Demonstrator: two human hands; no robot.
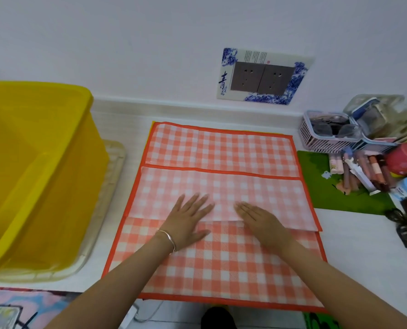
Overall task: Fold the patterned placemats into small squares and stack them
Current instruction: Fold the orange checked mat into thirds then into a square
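Spread flat on the white countertop [359,245], centre: large orange-and-white checked woven placemat [221,264] with orange trim, near edge at the counter's front. Across its middle, a paler band [269,193] of the same check, faded side up, trimmed in orange along the far edge and both sides. Pressed palm-down on that band's near edge, side by side: left hand [186,217] and right hand [259,219], fingers straight and slightly spread, gripping nothing. Thin silver bangle [168,236] on the left wrist.

Just left of the mat: big yellow plastic tub [31,162] seated on a beige tray [107,186]. Just right, nearly touching the trim: green fuzzy mat [323,193] loaded with cosmetic tubes [364,172], beside a red round-lidded pot [404,157]. Behind those, pink slatted basket [316,141] holding dark glasses. On the wall beyond, double grey socket [261,78] framed in blue-and-white print. Sliver of yellow peeking out at the mat's far left corner; cannot tell what.
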